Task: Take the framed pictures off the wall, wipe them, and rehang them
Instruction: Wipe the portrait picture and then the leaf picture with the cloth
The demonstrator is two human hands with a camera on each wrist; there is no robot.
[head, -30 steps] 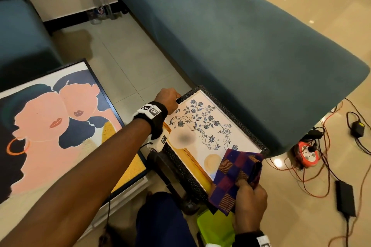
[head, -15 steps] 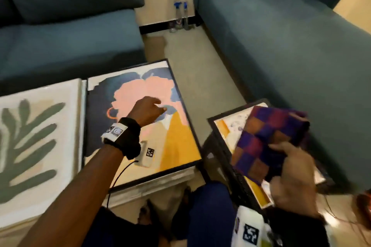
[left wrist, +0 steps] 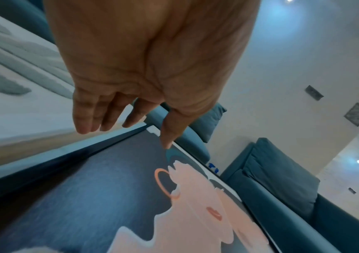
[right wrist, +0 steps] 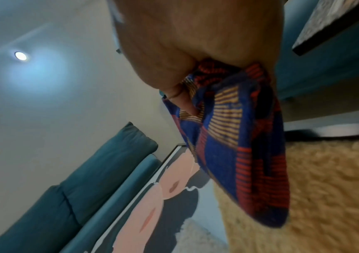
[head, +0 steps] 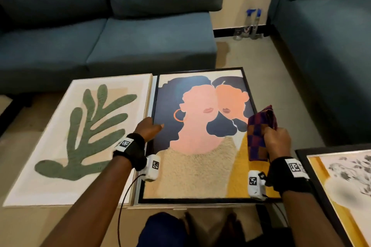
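Both forearms are bare, with no sleeves. Each wrist carries a broad black strap — the left wrist strap and the right wrist strap — topped by a white tag printed with a black square code. A small white camera box hangs below the left strap, also code-marked, trailing a thin black cable; its twin hangs below the right. Dark blue trousers cover the knee.

left hand fingers relaxed, right hand fingers clenched.
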